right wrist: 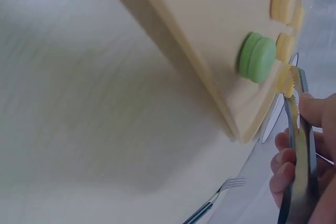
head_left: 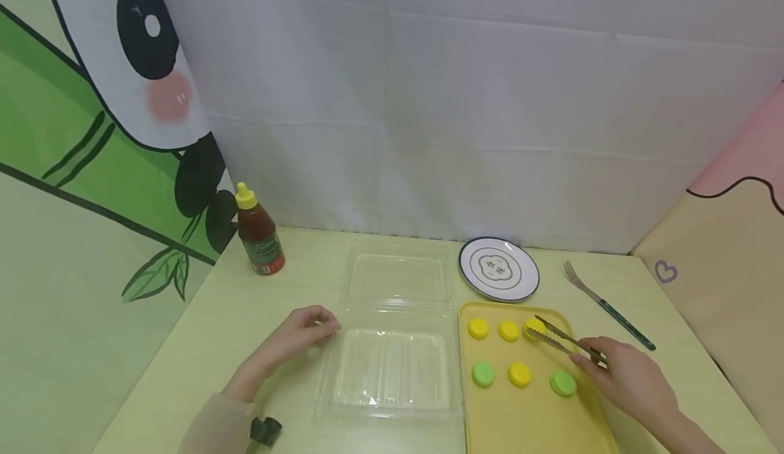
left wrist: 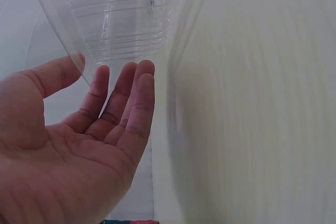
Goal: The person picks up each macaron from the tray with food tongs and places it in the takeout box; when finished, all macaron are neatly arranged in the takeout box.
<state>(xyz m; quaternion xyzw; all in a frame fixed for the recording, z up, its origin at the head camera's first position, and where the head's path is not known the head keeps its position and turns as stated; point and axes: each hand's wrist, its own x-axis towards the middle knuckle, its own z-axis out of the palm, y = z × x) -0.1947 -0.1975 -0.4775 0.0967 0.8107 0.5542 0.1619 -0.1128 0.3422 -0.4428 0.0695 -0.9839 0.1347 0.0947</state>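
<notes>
My left hand [head_left: 300, 328] is at the left edge of a clear plastic container [head_left: 392, 372], lying with its lid [head_left: 398, 277] folded back. In the left wrist view, the thumb lies over the container's rim and the fingertips [left wrist: 145, 69] stay beneath and beside it. Metal tongs [right wrist: 300, 166] are gripped in my right hand [head_left: 633, 376]. Their toothed tips straddle a yellow macaron [head_left: 533, 325] at the far right of the yellow tray [head_left: 520, 420]. Near the tongs, a green macaron [head_left: 563, 382] sits in the nearer row, beside another yellow macaron [head_left: 519, 374].
More macarons share the tray, among them a green one [head_left: 482, 374] at its left. Behind it stands a round white plate [head_left: 527, 273]; a fork [head_left: 612, 307] lies to the right. A sauce bottle [head_left: 262, 236] stands back left, and a small black object [head_left: 265, 431] lies near my left sleeve.
</notes>
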